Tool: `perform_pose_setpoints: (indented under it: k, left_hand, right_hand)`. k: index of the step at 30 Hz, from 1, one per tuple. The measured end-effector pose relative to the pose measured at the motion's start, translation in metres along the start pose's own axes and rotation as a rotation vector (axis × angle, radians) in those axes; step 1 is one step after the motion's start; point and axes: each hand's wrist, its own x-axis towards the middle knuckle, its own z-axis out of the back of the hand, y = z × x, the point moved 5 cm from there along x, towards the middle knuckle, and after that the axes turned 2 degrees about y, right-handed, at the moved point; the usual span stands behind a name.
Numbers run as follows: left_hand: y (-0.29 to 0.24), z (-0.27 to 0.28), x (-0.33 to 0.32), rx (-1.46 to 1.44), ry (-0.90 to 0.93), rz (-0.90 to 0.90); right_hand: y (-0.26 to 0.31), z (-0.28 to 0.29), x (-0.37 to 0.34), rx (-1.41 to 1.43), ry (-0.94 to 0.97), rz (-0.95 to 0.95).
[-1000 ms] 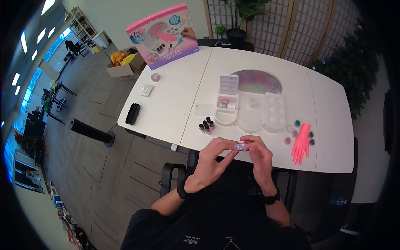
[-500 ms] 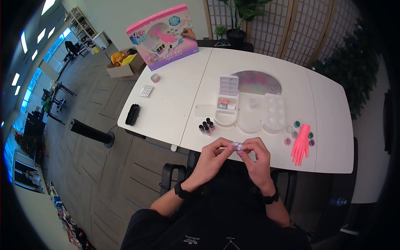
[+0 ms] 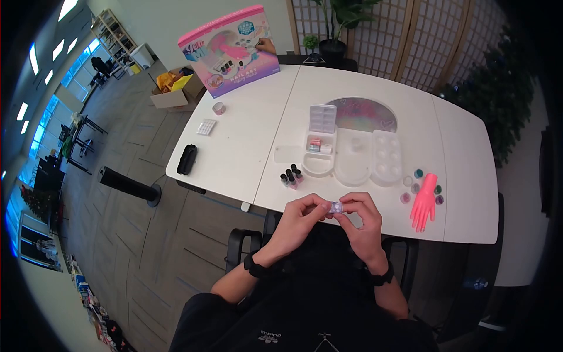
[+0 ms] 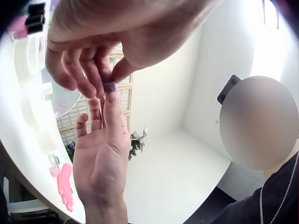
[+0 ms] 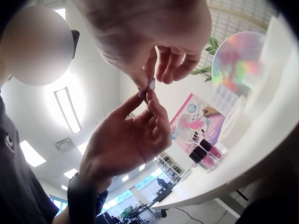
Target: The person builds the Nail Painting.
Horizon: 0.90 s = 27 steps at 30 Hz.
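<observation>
Between my two hands, just past the table's front edge, is a small shiny lilac roll (image 3: 336, 207) with a pale pattern. My left hand (image 3: 299, 224) pinches its left end between thumb and fingers. Thumb and fingers of my right hand (image 3: 365, 227) pinch the other end. Fingertips cover much of the little roll (image 4: 110, 87) in the left wrist view. Several black-capped nail polish bottles (image 3: 291, 177) stand beyond the left hand. To the right of the right hand, a pink model hand (image 3: 423, 202) lies among small round pots (image 3: 405, 198).
A white tray set (image 3: 352, 167) with a half-round mirror (image 3: 363, 115) occupies the table's middle, small rolls (image 3: 315, 145) in one compartment. At the left are a black case (image 3: 187, 159), a white sheet of small pieces (image 3: 206, 127) and a round tub (image 3: 219, 108). Behind stands a nail art box (image 3: 231, 53).
Both hands have drawn closer around the roll, and the right fingers, earlier more spread, now pinch it. The roll has turned slightly between the fingertips. Things on the table have not moved.
</observation>
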Motion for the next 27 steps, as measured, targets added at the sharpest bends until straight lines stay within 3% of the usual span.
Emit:
perform_pose_setpoints:
  k: [3, 6, 12, 17, 27]
  left_hand:
    - [-0.008, -0.002, -0.002, 0.067, -0.031, 0.029]
    - [-0.023, -0.003, -0.008, 0.327, -0.157, -0.08]
    - [-0.063, -0.02, -0.005, 1.207, -0.089, -0.773]
    - [-0.066, -0.022, 0.014, 1.393, -0.074, -0.907]
    - [-0.07, -0.01, 0.061, 1.601, 0.149, -0.883]
  right_hand:
    - [-0.006, -0.001, -0.002, 0.027, -0.027, -0.016]
    - [-0.009, 0.002, 0.002, 0.044, -0.058, -0.036]
    - [-0.021, -0.004, 0.011, 0.133, -0.109, -0.141]
    - [-0.046, -0.017, 0.016, 0.438, -0.168, -0.33]
    - [-0.067, -0.014, 0.035, 0.434, -0.07, -0.447]
